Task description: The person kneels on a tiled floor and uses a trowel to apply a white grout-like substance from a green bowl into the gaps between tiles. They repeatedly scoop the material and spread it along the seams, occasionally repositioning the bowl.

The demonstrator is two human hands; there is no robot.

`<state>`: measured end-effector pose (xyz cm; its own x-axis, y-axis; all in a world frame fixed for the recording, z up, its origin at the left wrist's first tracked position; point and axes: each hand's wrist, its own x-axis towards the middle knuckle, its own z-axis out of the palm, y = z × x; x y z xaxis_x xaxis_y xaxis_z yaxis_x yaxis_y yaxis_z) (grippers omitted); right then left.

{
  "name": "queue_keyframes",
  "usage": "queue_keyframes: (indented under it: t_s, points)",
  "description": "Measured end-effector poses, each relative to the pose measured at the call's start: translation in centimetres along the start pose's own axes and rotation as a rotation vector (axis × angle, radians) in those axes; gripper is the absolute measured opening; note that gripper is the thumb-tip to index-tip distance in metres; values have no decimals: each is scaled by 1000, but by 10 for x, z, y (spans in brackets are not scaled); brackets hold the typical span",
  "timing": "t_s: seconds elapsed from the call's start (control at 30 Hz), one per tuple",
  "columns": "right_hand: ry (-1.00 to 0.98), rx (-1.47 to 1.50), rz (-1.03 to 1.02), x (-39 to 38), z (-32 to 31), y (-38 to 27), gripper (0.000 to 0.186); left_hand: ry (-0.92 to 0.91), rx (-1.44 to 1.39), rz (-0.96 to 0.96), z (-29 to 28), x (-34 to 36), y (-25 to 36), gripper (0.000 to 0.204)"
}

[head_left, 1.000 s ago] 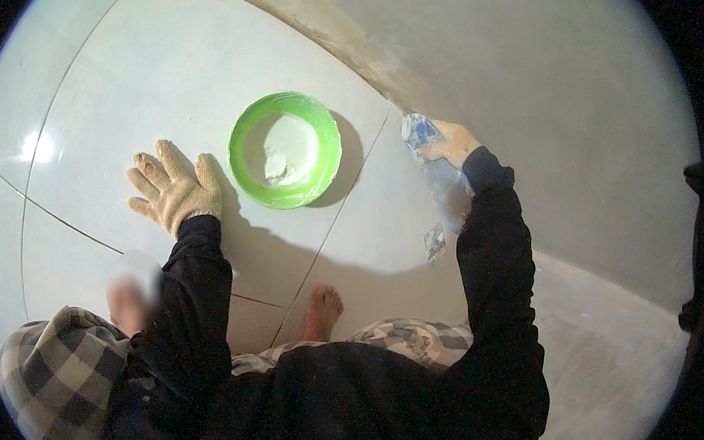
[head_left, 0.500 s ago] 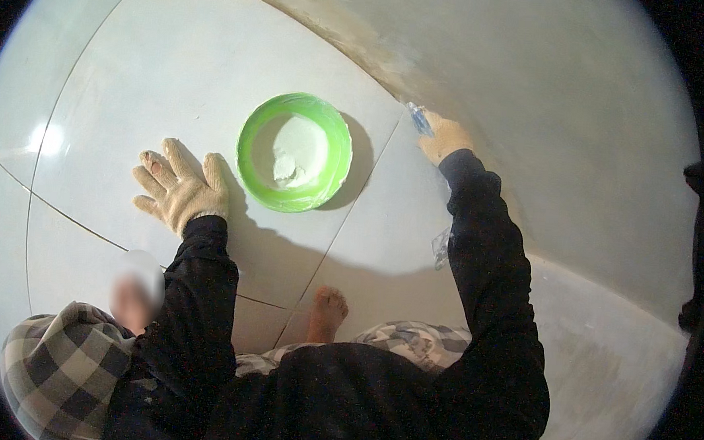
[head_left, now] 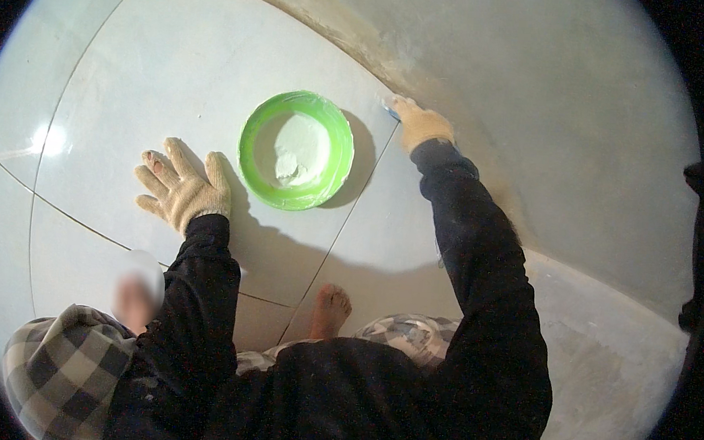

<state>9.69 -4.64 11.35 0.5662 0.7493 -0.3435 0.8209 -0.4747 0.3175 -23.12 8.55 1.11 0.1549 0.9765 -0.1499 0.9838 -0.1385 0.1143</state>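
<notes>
Left hand (head_left: 185,187) splayed, right hand (head_left: 424,126) clamped on a blue tool (head_left: 392,112) near the floor (head_left: 151,71) edge. Probably light, so just pinch its back.

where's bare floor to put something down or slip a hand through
The widest bare floor lies beyond the left hand and green bowl, up to the wall. A smaller patch sits between the bowl, right sleeve and foot. It is tight between left hand and bowl, and near the wall's base, where the right hand grips a blue tool.
</notes>
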Motion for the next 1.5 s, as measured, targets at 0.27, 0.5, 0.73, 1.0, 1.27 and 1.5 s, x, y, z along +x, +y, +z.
queue_keyframes:
  t_s: [0.27, 0.5, 0.73, 1.0, 1.27, 1.5]
  points:
    - [-431, 166, 50, -38, 13, 80, 41, 72, -69, -2, 5, -1, -1, 72]
    - [-359, 799, -107, -106, -38, 79, 49, 164, -746, 440, 18, 32, 25, 52]
    - [-376, 1053, -32, -120, -75, 48, 59, -517, -1714, 122, -3, 23, 71, 61]
    - [-139, 474, -338, -123, -79, 18, 47, -794, -1725, -2, -22, 10, 89, 57]
    - [-175, 343, -452, -109, -75, -58, 38, -1082, -1840, -147, 14, 24, 75, 57]
    - [-270, 253, -442, -94, -73, -89, 31, -837, -1497, 10, 47, 26, 85, 79]
